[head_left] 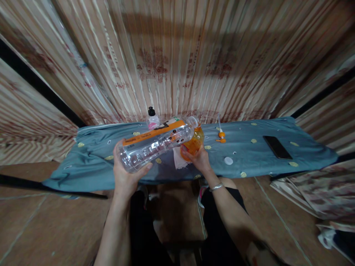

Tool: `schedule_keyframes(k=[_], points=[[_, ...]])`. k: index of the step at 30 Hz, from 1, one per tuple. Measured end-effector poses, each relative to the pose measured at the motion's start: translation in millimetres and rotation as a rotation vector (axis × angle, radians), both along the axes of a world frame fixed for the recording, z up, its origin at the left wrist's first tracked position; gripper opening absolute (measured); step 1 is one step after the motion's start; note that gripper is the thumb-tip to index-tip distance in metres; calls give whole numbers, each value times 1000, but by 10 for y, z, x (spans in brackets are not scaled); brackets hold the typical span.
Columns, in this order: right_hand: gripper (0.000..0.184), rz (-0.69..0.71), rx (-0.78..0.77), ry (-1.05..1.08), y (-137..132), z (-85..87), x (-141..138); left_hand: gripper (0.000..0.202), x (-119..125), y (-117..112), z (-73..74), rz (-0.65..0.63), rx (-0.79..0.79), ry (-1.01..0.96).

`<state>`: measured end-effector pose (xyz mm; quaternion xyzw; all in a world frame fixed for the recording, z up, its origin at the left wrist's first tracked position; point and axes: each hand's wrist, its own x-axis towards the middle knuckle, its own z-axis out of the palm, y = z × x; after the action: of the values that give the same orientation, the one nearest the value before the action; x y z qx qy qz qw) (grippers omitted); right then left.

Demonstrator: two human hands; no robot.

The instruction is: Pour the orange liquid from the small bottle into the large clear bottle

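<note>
Bare forearms (235, 214) of ours reach up from the lower edge, nearest the camera, above our dark trouser legs (144, 229). Between our two hands we have a large clear bottle (155, 142), lifted in front of the near side of the teal cloth (91, 166) and lying aslant. Its long axis runs from the base at lower left to the neck at upper right. Our left hand (126, 177) cups the base end, thumb stretched along the near side; the other fingers curl round behind, mostly out of sight.

What matters most is where that neck lies: away from our left fingers, right at the top of an orange bottle (195, 140), so our right hand (201, 159) is the nearer one to it. Whether the two bottles touch, we cannot tell. Our right fingers wrap the orange bottle low on its side, their tips partly hidden.

Just beside that grip lies a pale cloth (179, 162). Behind the clear bottle stands a small bottle with a black cap (152, 121). Farther right we see an orange pump head (221, 136) with its tube, a white disc (228, 160) and, well apart, a dark phone (277, 147). Patterned curtains (172, 44) hang beyond.
</note>
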<state>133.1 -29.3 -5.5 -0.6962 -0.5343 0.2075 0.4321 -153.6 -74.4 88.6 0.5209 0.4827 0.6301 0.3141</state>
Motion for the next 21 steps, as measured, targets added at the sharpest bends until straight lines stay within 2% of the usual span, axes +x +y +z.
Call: schedule_keyframes(k=[4, 6, 9, 12, 14, 21], points=[[80, -18, 2, 10, -20, 34, -31, 115, -6, 12, -43, -6, 31, -2], [85, -11, -22, 22, -36, 56, -45, 116, -5, 16, -57, -3, 40, -2], [107, -9, -7, 50, -58, 84, -49, 118, 0, 21, -68, -7, 32, -21], [129, -6, 90, 79, -71, 120, -28, 118, 2, 28, -70, -4, 44, -26], [136, 11, 158, 100, -71, 164, -6, 116, 1, 34, -66, 7, 68, -1], [133, 46, 240, 89, 10, 468, 19, 107, 19, 37, -32, 19, 140, 96]])
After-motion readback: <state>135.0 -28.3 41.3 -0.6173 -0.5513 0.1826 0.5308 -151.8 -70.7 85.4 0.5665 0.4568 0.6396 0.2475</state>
